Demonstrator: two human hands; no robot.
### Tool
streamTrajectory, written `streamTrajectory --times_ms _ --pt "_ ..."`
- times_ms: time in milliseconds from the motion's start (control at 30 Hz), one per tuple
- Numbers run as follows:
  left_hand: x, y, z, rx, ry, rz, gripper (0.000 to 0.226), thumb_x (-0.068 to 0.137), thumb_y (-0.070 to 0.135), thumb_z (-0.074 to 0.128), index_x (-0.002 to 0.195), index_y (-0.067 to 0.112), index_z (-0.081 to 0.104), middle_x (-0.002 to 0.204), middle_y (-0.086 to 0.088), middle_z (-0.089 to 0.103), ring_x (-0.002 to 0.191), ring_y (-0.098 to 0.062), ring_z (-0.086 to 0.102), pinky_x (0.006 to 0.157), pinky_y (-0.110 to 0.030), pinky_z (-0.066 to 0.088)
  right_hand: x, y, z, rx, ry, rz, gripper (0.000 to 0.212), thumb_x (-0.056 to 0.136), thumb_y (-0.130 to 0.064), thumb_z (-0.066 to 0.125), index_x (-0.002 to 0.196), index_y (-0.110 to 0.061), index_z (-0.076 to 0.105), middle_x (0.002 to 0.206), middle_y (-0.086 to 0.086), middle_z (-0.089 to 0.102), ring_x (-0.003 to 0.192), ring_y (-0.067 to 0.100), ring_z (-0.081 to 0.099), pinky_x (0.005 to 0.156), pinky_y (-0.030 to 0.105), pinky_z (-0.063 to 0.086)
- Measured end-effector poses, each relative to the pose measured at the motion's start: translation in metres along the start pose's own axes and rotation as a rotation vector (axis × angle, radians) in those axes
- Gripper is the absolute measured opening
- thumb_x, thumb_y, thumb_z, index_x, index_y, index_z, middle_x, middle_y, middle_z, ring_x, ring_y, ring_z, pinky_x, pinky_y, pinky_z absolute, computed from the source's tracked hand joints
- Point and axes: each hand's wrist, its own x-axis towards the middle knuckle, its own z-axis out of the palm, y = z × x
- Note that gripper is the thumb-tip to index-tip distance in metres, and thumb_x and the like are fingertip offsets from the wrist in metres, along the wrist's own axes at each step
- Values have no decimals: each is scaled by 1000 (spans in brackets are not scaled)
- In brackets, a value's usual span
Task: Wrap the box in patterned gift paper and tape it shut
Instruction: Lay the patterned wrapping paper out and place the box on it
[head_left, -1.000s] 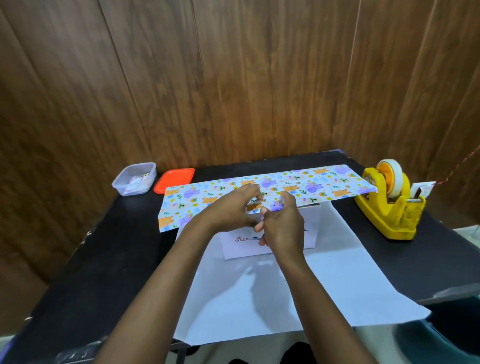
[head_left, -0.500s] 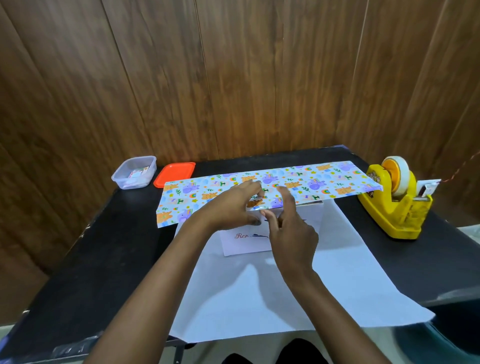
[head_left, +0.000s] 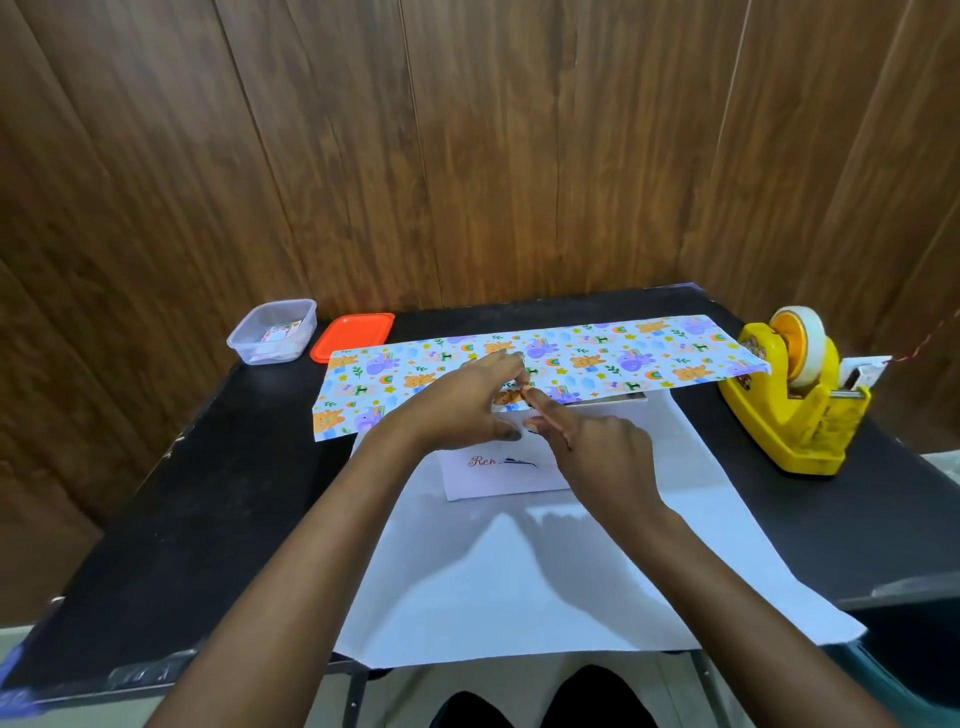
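A white box (head_left: 498, 470) with red writing on its front stands on the gift paper, whose white underside (head_left: 519, 582) faces up and hangs over the table's near edge. The far part of the gift paper (head_left: 649, 358), printed with bears and rainbows, is folded over the top of the box. My left hand (head_left: 457, 405) holds this flap's edge on the box, fingers on top and thumb on the front face. My right hand (head_left: 597, 452) presses its straight forefinger onto the same edge, right beside the left fingertips.
A yellow tape dispenser (head_left: 795, 410) with a roll of tape stands on the right of the black table (head_left: 208, 493). A clear plastic tub (head_left: 272, 332) and an orange lid (head_left: 353, 336) lie at the back left. A wooden wall rises behind.
My right hand has stopped pinching the flap's edge and now points its forefinger onto it. My left hand stays on the flap.
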Motion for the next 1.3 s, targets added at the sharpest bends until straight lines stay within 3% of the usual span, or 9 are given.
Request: streamTrajectory --times_ms 167,333,433,500,633,733,867,1000,1300 --pt "0 -2 1 7 -4 8 52 84 20 69 129 14 44 142 -1 39 126 -21 40 96 -36 41 -4 7 2 136 -126 50 38 84 -45 45 111 -34 69 40 -2 53 31 16 42 41 16 21" --pt "2 -5 0 4 -23 -13 54 83 23 69 131 20 44 144 2 35 127 -19 39 98 -34 40 -8 8 -14 701 -523 435 49 90 -25 61 132 -46 47 50 -5 55 53 7 48 57 27 43" --pt "11 2 -1 36 -74 10 62 85 31 66 140 28 37 151 7 24 136 -16 29 105 -30 32 -6 14 -31 921 -472 612 47 87 -18 64 127 -41 53 46 4 55 42 7 45 42 17 36" --pt "19 13 5 122 -128 24 62 89 39 60 143 38 29 156 10 15 144 -16 11 113 -46 21 -3 21 -38 959 -434 696 41 89 -16 62 121 -40 55 46 7 56 35 8 41 33 18 32" --pt "30 23 11 246 -142 -3 56 96 33 48 144 43 23 157 13 9 145 -14 8 111 -55 20 4 56 -58 832 -178 779 18 90 -10 58 102 -21 65 50 4 57 35 7 42 43 19 34" --pt "29 22 11 275 -133 9 53 98 30 46 144 43 24 157 12 11 144 -14 11 109 -53 24 4 99 -72 485 34 858 11 90 -14 55 92 -13 66 75 3 60 73 20 57 66 32 40" --pt "29 21 16 253 -117 -5 51 98 29 45 143 45 25 156 14 11 144 -13 9 110 -54 20 -8 156 -82 -26 -124 1001 36 93 -29 51 119 -4 56 127 19 48 122 35 35 97 46 33" --pt "31 19 16 238 -120 -11 51 98 29 46 142 46 26 156 15 11 143 -13 14 110 -54 19 -20 196 -75 110 -341 1211 51 94 -48 45 112 -3 61 127 18 53 122 37 40 99 49 35" --pt "33 18 19 218 -106 -18 52 97 31 47 141 48 26 156 16 12 143 -11 13 111 -56 17 1 203 -86 475 -302 1286 42 90 -32 61 116 1 62 127 16 56 121 31 48 89 36 40"
